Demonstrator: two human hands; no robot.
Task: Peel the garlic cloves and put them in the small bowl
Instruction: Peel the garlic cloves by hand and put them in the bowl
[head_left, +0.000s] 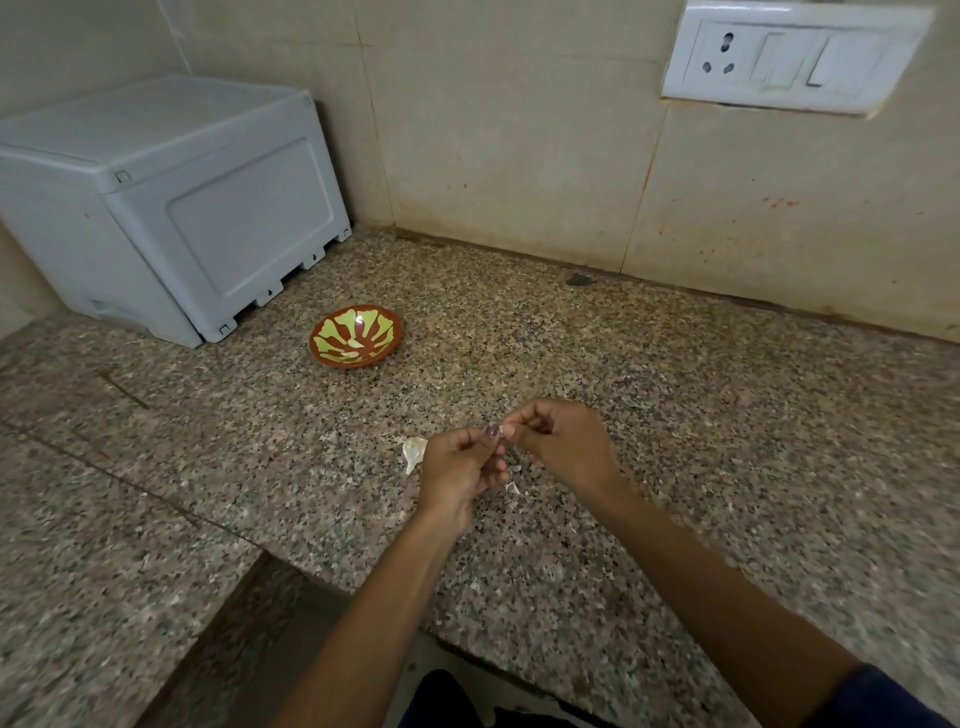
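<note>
Granite table (675, 415), whole frame; grey box (171, 208), upper left; bowl (356, 336), left of centre, no clove visible inside, so little looks done. Centre: left hand (460, 470) and right hand (558, 444) meet fingertip to fingertip, each grip pinching a clove (503, 434), mostly hidden. Peel scraps (414, 452) lie just beside them.

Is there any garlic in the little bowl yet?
Cannot tell for sure. The small bowl sits upright on the counter, and one pale shape near its middle could be a clove or painted pattern.

Both hands (511, 454) pinch a garlic clove (503, 439) above the counter (675, 415).
</note>
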